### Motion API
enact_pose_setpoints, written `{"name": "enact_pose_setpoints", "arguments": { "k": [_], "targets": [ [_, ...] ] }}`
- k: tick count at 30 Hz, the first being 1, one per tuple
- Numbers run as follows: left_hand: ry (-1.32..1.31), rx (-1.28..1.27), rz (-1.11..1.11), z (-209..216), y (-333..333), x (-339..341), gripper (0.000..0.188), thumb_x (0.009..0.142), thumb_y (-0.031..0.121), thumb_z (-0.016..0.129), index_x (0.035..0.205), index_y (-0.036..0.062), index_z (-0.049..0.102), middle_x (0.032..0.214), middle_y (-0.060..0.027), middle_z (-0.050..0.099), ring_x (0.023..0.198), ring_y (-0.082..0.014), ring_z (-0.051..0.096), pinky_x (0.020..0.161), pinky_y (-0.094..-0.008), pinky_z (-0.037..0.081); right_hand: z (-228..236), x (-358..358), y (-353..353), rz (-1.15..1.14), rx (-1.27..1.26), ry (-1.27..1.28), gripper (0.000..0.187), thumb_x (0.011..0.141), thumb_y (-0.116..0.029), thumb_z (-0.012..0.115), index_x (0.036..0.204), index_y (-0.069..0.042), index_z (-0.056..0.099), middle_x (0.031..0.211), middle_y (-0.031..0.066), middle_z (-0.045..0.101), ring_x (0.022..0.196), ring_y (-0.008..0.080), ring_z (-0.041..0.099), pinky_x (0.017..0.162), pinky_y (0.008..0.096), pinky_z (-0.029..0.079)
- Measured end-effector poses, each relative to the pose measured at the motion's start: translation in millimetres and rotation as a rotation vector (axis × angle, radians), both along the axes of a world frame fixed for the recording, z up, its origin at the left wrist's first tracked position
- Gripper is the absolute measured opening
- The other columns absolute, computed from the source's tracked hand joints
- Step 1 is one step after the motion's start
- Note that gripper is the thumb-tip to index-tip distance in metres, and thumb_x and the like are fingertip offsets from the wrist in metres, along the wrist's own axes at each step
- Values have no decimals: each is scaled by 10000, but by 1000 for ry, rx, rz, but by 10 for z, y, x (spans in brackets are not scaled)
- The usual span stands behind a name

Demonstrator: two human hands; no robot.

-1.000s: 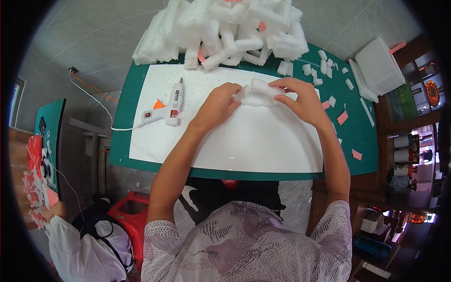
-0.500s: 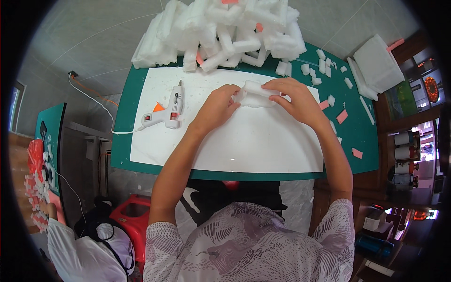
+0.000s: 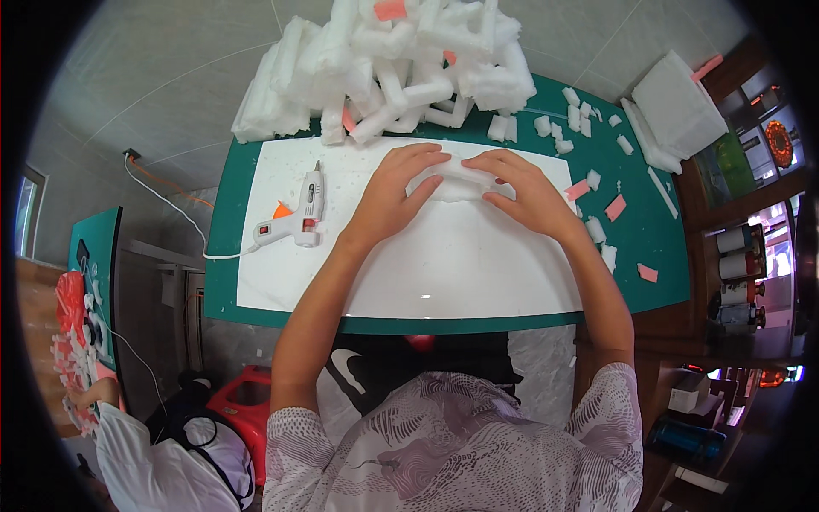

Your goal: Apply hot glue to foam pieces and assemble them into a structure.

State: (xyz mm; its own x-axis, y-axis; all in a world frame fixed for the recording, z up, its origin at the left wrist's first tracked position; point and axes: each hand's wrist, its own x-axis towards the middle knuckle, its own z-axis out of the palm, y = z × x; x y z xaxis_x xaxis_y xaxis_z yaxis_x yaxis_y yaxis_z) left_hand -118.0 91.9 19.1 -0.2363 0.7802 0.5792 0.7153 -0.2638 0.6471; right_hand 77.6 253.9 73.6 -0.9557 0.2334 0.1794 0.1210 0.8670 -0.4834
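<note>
A white foam piece (image 3: 465,181), built like a small frame of joined strips, rests on the white board (image 3: 426,264) in front of me. My left hand (image 3: 388,192) grips its left end, fingers over the far side and thumb at the near side. At the right end, my right hand (image 3: 529,192) curls its fingers over the top strip with the thumb against the front. Both hands cover parts of the piece. A white glue gun (image 3: 310,205) lies on the board to the left, its nozzle toward the far side.
Behind the board, a tall pile of white foam frames (image 3: 384,77) stands on the green tabletop (image 3: 648,230). Foam scraps (image 3: 559,132) and pink bits (image 3: 615,207) lie to the right, near a white foam block (image 3: 678,102). At lower left a co-worker's sleeve (image 3: 136,452) shows.
My left hand has shifted its hold, its fingers now reaching farther over the top of the foam piece. The right fingers have also moved up onto it. The view has shifted slightly.
</note>
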Motion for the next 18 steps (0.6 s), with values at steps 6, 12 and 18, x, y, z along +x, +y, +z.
{"name": "enact_pose_setpoints", "arguments": {
  "k": [6,12,18],
  "targets": [
    [-39,-17,30,67,44,-35,169,907,87,689,1071,54,713,1158,-103,700,1139,-307,611,996,-402,464,-66,8,22,-4,-59,42,489,891,-19,677,1362,-143,632,1350,112,592,1154,267,610,957,341,545],
    [-73,-18,58,53,34,-4,196,895,68,704,1087,41,730,1152,-108,710,1081,-249,661,890,-330,524,-111,14,33,-66,-225,76,488,906,-2,652,1372,-147,626,1350,120,592,1161,258,612,966,326,563],
    [-96,-24,55,43,31,-25,203,898,57,700,1098,41,732,1153,-103,712,1063,-237,663,873,-321,526,-184,12,71,-68,-261,109,495,906,2,648,1379,-142,620,1327,116,600,1161,252,615,965,322,576]
  ]
}}
